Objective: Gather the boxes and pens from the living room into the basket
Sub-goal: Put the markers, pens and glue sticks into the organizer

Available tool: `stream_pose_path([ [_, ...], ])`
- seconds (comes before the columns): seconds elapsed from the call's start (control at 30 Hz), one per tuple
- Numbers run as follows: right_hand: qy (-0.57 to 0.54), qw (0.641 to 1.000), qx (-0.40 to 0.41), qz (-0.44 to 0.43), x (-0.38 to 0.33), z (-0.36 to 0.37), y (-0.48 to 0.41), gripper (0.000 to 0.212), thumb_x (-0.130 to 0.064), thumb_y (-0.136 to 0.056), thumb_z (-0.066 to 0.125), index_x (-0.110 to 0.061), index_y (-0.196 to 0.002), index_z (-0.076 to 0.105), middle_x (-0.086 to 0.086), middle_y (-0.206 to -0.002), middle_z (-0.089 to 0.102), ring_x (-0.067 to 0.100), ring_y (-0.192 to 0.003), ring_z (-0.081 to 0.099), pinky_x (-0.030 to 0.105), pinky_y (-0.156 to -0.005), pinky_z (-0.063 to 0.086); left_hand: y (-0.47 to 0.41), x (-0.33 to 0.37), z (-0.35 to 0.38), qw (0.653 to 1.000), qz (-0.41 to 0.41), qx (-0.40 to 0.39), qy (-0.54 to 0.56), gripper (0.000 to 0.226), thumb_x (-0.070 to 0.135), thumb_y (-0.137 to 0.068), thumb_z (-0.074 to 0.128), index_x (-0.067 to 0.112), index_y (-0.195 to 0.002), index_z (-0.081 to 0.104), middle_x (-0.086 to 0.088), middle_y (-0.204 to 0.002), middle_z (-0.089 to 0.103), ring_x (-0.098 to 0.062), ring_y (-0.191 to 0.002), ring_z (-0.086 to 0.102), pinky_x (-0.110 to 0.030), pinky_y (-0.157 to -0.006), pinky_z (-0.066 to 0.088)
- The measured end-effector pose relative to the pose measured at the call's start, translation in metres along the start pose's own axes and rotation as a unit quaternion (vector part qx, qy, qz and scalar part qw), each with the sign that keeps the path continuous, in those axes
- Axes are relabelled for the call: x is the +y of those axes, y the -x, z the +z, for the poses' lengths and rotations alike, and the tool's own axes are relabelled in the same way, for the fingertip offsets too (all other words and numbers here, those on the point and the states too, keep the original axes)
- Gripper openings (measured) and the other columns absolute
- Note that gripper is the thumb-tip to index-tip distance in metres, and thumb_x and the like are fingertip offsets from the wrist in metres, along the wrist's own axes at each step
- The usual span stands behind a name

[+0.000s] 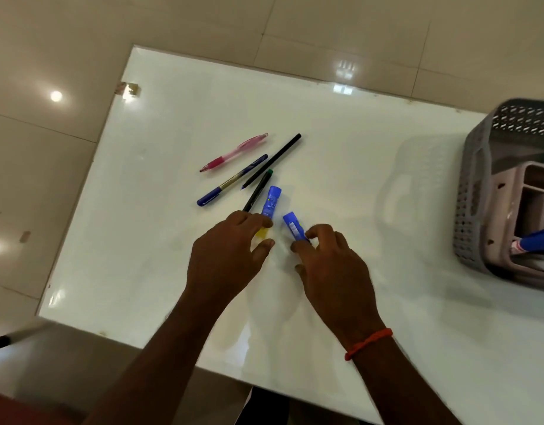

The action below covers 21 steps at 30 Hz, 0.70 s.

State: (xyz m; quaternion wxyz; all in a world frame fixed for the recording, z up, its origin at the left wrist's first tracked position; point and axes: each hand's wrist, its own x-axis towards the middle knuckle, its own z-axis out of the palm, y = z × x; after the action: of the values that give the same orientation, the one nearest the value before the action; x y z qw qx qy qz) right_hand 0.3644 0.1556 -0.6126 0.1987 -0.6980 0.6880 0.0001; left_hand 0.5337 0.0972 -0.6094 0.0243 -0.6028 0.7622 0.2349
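Observation:
On the white table (341, 179) lie a pink pen (234, 152), a dark blue pen (232, 180), a long black pen (272, 160) and a black pen with a green cap (258, 190). A blue stick with a yellow cap (270, 205) lies under the fingertips of my left hand (228, 256), which pinch its yellow end. My right hand (329, 262) pinches the near end of a second blue stick (293, 230). The grey perforated basket (476, 191) stands at the right edge of the table.
Inside the basket sits a beige divided box (510, 191) with a blue marker (537, 239) lying in it. Glossy beige floor tiles (65, 87) surround the table. An orange thread band is around my right wrist.

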Motion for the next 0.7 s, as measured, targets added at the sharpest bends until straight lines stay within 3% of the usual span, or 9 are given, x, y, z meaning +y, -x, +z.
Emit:
stream_pose_path([
  [0.17, -0.04, 0.998, 0.004, 0.049, 0.027, -0.008, 0.016, 0.019, -0.023, -0.093, 0.063, -0.028, -0.112, 0.062, -0.002, -0.101, 0.057, 0.018, -0.084, 0.058, 0.03, -0.058, 0.053, -0.006, 0.017, 0.007, 0.999, -0.016, 0.036, -0.02, 0.022, 0.047, -0.087, 0.068, 0.037, -0.099, 0.053, 0.01, -0.093, 0.058, -0.016, -0.072, 0.059, -0.026, -0.055, 0.039],
  [0.27, -0.052, 0.997, 0.02, 0.049, 0.041, -0.029, 0.032, 0.02, -0.022, -0.087, 0.062, -0.028, -0.106, 0.063, -0.005, -0.091, 0.061, 0.018, -0.079, 0.059, 0.029, -0.056, 0.048, -0.005, 0.029, 0.011, 0.998, -0.026, 0.055, -0.007, 0.02, 0.035, -0.082, 0.069, 0.035, -0.092, 0.051, 0.009, -0.086, 0.054, -0.017, -0.068, 0.055, -0.028, -0.054, 0.04],
  [0.37, -0.081, 0.991, 0.096, 0.037, 0.055, -0.064, 0.051, 0.027, -0.02, -0.078, 0.065, -0.026, -0.104, 0.064, -0.006, -0.087, 0.063, 0.017, -0.075, 0.057, 0.031, -0.056, 0.049, 0.001, 0.053, 0.013, 0.997, -0.006, 0.068, 0.041, 0.021, 0.028, -0.079, 0.072, 0.032, -0.087, 0.053, 0.009, -0.079, 0.055, -0.016, -0.067, 0.056, -0.033, -0.055, 0.048],
  [0.5, -0.154, 0.967, 0.2, 0.017, 0.081, -0.111, 0.073, 0.027, -0.012, -0.081, 0.066, -0.021, -0.106, 0.067, -0.007, -0.099, 0.068, 0.014, -0.088, 0.06, 0.03, -0.071, 0.052, 0.009, 0.09, 0.007, 0.978, 0.06, 0.114, 0.162, 0.024, 0.01, -0.077, 0.078, 0.026, -0.084, 0.06, 0.011, -0.075, 0.061, -0.012, -0.07, 0.061, -0.037, -0.058, 0.054],
  [0.6, -0.21, 0.943, 0.259, 0.015, 0.11, -0.14, 0.085, 0.027, -0.004, -0.083, 0.068, -0.017, -0.107, 0.069, -0.005, -0.105, 0.067, 0.011, -0.096, 0.061, 0.03, -0.078, 0.054, 0.01, 0.12, -0.002, 0.958, 0.101, 0.138, 0.229, 0.019, 0.013, -0.083, 0.077, 0.026, -0.086, 0.063, 0.014, -0.079, 0.065, -0.011, -0.076, 0.064, -0.026, -0.062, 0.053],
  [0.7, -0.204, 0.922, 0.328, 0.019, 0.142, -0.159, 0.094, 0.027, -0.004, -0.085, 0.069, -0.013, -0.111, 0.068, -0.004, -0.104, 0.067, 0.013, -0.091, 0.063, 0.026, -0.08, 0.053, 0.009, 0.153, -0.01, 0.938, 0.146, 0.174, 0.262, 0.006, 0.02, -0.085, 0.071, 0.022, -0.089, 0.066, 0.013, -0.085, 0.067, -0.013, -0.079, 0.065, -0.026, -0.063, 0.052],
])
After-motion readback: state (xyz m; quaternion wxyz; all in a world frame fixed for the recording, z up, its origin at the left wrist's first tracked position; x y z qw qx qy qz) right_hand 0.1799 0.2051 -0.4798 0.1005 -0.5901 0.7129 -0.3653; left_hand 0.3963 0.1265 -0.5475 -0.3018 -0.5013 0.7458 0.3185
